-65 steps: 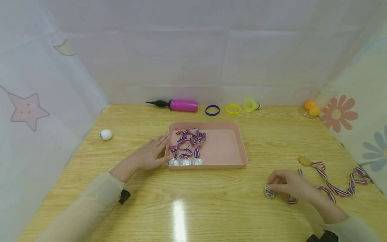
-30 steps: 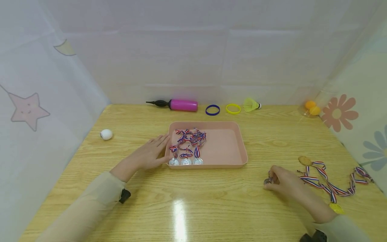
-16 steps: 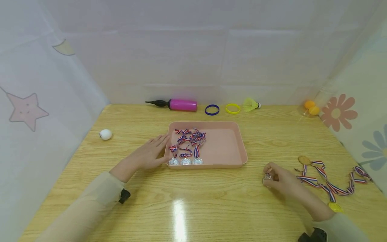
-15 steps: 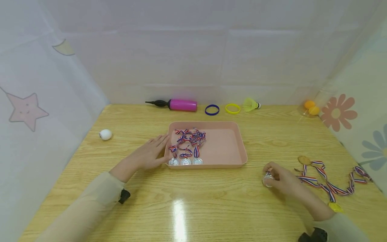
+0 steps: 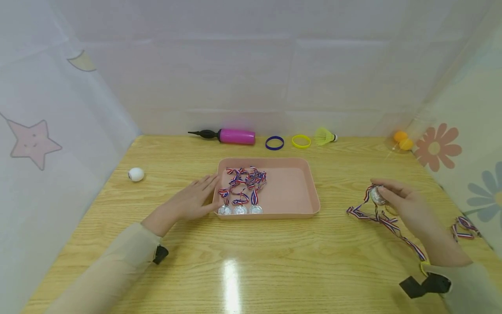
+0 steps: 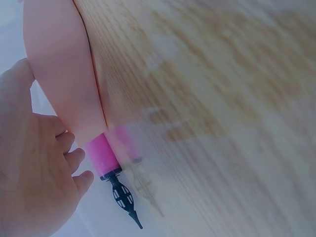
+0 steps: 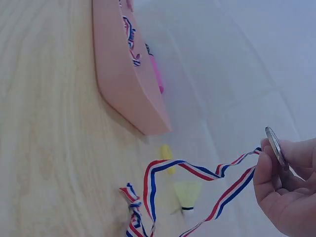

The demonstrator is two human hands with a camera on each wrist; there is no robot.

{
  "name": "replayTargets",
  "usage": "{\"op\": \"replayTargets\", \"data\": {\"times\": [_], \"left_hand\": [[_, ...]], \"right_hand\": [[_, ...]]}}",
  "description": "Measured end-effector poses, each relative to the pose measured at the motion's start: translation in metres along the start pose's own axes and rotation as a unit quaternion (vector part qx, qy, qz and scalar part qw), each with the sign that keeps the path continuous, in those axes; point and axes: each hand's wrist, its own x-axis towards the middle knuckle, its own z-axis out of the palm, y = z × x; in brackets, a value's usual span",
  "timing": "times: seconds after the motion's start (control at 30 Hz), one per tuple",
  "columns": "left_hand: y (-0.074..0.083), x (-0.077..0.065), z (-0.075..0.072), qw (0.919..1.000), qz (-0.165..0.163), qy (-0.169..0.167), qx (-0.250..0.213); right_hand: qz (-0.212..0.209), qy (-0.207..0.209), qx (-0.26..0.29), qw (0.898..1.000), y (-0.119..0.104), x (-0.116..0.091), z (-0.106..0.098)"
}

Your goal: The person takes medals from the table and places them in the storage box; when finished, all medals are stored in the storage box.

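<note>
My right hand [image 5: 412, 211] pinches a silver medal [image 5: 378, 196] above the right part of the table. Its red, white and blue ribbon [image 7: 197, 172] dangles from my fingers toward the table. Under that hand lie a mostly covered gold medal [image 5: 391, 210] and, by the wrist, a partly hidden yellow-gold one [image 5: 424, 267]. My left hand [image 5: 193, 200] rests on the left rim of a pink tray [image 5: 290, 192], fingers extended. Along the tray's near left side sit silver medals [image 5: 240, 210], three in a row, their ribbons [image 5: 251, 178] bunched behind them.
Along the back stand a magenta hand pump [image 5: 237, 136], a blue wristband [image 5: 274, 143], a yellow wristband [image 5: 301, 141] and a yellow shuttlecock [image 5: 325, 136]. Orange balls [image 5: 403, 140] in a clear container are at the back right. A white ball [image 5: 136, 174] lies at left.
My right hand has taken hold of the silver medal and raised it, moving right and away from me; the ribbon trails after it. My left hand stays on the tray's rim.
</note>
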Motion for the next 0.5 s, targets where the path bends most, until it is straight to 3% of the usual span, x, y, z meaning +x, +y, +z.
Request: {"op": "replayTargets", "data": {"times": [0.1,0.2,0.43,0.5], "left_hand": [[0.000,0.000,0.000,1.0000,0.000,0.001,0.000],[0.000,0.000,0.000,1.0000,0.001,0.002,-0.001],[0.000,-0.001,0.000,1.0000,0.002,0.000,-0.001],[-0.001,0.000,0.000,1.0000,0.001,-0.001,-0.001]], "right_hand": [[-0.029,0.014,0.085,0.996,-0.007,0.007,-0.008],[-0.051,0.021,0.180,0.982,-0.016,0.014,-0.015],[-0.055,0.054,0.165,0.983,-0.046,0.030,-0.028],[-0.070,0.048,0.200,0.976,-0.055,0.034,-0.031]]}}
